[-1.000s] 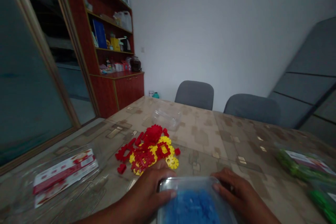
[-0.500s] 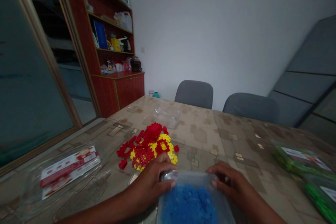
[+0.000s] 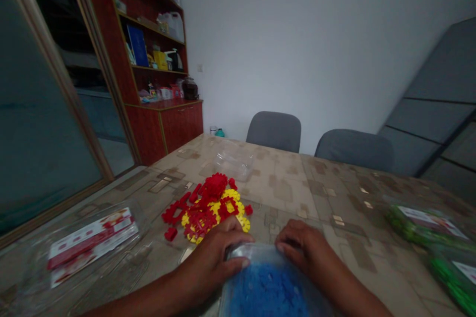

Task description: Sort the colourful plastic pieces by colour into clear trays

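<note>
A clear plastic box of blue pieces point(image 3: 267, 290) lies at the near edge of the table. My left hand point(image 3: 213, 257) grips its far left corner, thumb pressed on the lid. On the far edge near the middle rests my right hand point(image 3: 303, 250), fingers curled over the rim. Just beyond my left hand lies a pile of red and yellow interlocking pieces point(image 3: 206, 208).
A clear bag with a red and white label point(image 3: 87, 245) lies at the left, an empty clear container point(image 3: 232, 161) sits past the pile, and bags of green pieces point(image 3: 431, 233) lie at the right. Two grey chairs point(image 3: 273, 131) stand behind the patterned table point(image 3: 297, 188).
My right hand has slid left along the box's far edge toward my left hand. The view has shifted slightly; the box sits lower in the picture.
</note>
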The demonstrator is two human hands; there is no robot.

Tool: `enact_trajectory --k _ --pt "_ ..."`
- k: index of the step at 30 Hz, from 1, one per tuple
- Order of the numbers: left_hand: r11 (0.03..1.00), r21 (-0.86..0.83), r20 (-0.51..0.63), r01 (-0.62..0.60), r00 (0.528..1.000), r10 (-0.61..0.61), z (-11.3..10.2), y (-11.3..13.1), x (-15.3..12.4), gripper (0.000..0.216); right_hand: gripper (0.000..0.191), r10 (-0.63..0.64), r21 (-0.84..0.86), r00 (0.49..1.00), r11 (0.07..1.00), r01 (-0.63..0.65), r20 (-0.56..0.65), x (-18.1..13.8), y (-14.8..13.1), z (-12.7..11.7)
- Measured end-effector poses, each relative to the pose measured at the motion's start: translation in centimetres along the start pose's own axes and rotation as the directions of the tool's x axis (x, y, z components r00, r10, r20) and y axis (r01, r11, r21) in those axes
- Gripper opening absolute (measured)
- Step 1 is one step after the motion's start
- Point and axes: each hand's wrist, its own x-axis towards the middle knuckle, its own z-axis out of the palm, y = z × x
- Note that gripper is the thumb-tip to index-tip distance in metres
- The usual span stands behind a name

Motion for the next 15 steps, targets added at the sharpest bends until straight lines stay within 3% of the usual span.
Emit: enact_trajectory --k 5,15 --pt "0.999 0.049 0.009 0.014 1.000 -0.015 -0.4 0.1 -0.2 0.025 0.018 -0.043 0.048 0.996 0.998 0.047 -0.079 0.6 -0.2 1.6" --pt "0.986 0.151 0.063 -0.068 0.996 0.059 -1.2 1.1 0.0 0.020 0.013 -0.157 -0.084 0.970 0.986 0.143 -0.186 -0.2 0.4 2.3"
